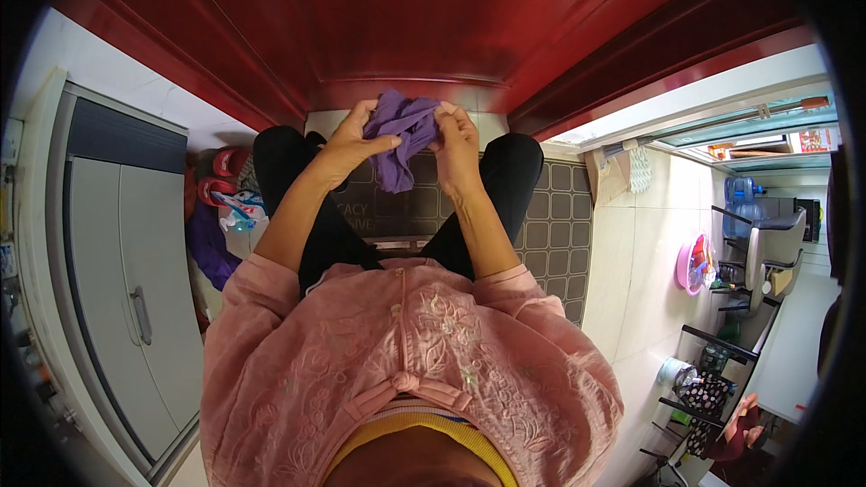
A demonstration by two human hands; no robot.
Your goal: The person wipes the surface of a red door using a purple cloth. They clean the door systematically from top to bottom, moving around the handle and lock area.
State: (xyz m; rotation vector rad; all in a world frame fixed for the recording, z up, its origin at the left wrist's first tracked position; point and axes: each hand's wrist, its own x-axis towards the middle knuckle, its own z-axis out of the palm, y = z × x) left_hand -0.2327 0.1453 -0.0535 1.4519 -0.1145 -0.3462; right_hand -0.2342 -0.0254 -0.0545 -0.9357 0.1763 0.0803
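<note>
A crumpled purple cloth (404, 132) is held up between my two hands, above a dark floor mat with a pattern of squares (551, 216). My left hand (358, 138) grips its left side, the thumb lying across the front of the folds. At the upper right edge, my right hand (454, 135) pinches the fabric between thumb and fingers. The lower end of the cloth hangs loose between my knees. A red panelled wooden door (419, 20) stands just beyond my hands. Some fingertips are hidden behind the cloth.
A grey cabinet (101, 237) stands on the left, with red slippers (220, 182) and a purple bundle (211, 243) beside it. At the right are a pink basin (690, 264) holding things, chairs, large blue water bottles (737, 206) and a white table (791, 345).
</note>
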